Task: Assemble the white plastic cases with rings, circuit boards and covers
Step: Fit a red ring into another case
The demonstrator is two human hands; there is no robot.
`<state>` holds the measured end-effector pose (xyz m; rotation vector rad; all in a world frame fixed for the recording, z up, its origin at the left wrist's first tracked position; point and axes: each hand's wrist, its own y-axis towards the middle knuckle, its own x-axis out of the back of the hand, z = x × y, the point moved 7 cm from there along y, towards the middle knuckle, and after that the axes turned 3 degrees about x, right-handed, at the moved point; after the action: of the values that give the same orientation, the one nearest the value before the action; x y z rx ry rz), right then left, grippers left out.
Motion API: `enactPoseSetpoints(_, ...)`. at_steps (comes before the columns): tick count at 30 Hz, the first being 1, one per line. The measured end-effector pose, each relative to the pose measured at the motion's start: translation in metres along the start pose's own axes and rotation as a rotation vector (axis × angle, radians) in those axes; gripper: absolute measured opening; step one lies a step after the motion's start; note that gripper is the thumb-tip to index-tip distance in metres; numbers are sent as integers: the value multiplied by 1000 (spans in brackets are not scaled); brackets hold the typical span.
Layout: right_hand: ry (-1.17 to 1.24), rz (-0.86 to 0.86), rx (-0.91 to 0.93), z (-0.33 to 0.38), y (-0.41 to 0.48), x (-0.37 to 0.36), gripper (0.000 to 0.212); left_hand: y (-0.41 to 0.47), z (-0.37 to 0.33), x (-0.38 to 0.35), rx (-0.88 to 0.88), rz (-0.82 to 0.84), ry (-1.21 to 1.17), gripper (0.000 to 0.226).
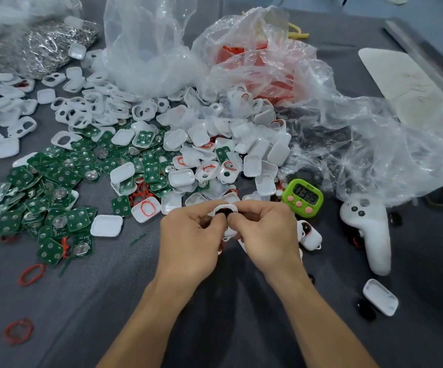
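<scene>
My left hand (188, 235) and my right hand (262, 232) meet at the middle of the table, both gripping one white plastic case (227, 209) with a dark opening in its face; the thumbs press on it. Most of the case is hidden by my fingers. Just beyond lies an open white case with a red ring (146, 209) in it. Green circuit boards (55, 197) are heaped to the left. White covers and shells (241, 144) pile up behind my hands. Loose red rings (31, 273) lie on the grey cloth at the lower left.
A green digital timer (303, 197) stands right of my hands, beside a white controller (369, 235). Assembled cases (310, 235) lie near my right hand, and a lone white shell (381, 300) at the lower right. Crumpled clear plastic bags (361, 134) and a bag of metal parts (42, 49) fill the back.
</scene>
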<state>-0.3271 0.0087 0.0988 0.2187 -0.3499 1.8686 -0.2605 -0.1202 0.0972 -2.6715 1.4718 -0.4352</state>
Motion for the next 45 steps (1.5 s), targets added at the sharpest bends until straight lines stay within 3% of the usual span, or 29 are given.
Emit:
enactPoseSetpoints(5, 16, -140, 39, -1, 1, 11, 40, 4, -2, -13, -66, 25, 96, 21)
enactPoseSetpoints(8, 13, -61, 28, 1, 5, 13, 32, 9, -3, -14, -60, 64, 107, 24)
enactPoseSetpoints(10, -4, 5, 18, 4, 10, 15, 24, 13, 0, -5, -32, 3, 103, 25)
enactPoseSetpoints(12, -65, -50, 54, 9, 18, 27, 18, 20, 10, 8, 84, -53, -92, 27)
enactPoseSetpoints(15, -282, -122, 120, 20, 36, 44, 17, 28, 21, 25, 268, -36, -483, 18)
enactPoseSetpoints(19, -571, 16, 102, 22, 63, 34, 25, 34, 29, 52, 326, -30, -651, 19)
enactPoseSetpoints(22, -767, 124, 125, 23, 73, 19, 28, 35, 36, 65, 353, -38, -675, 19)
enactPoseSetpoints(28, -1068, 90, 201, 28, 74, 27, 27, 31, 45, 86, 281, -129, -557, 14)
enactPoseSetpoints(36, -1118, 137, 212, 28, 67, 23, 27, 28, 36, 75, 256, -90, -493, 14)
enactPoseSetpoints(42, -610, 55, 182, 35, 67, 38, 21, 24, 36, 65, 287, -21, -552, 8)
enactPoseSetpoints(45, -696, 15, 181, 35, 70, 35, 18, 21, 37, 60, 310, 31, -609, 15)
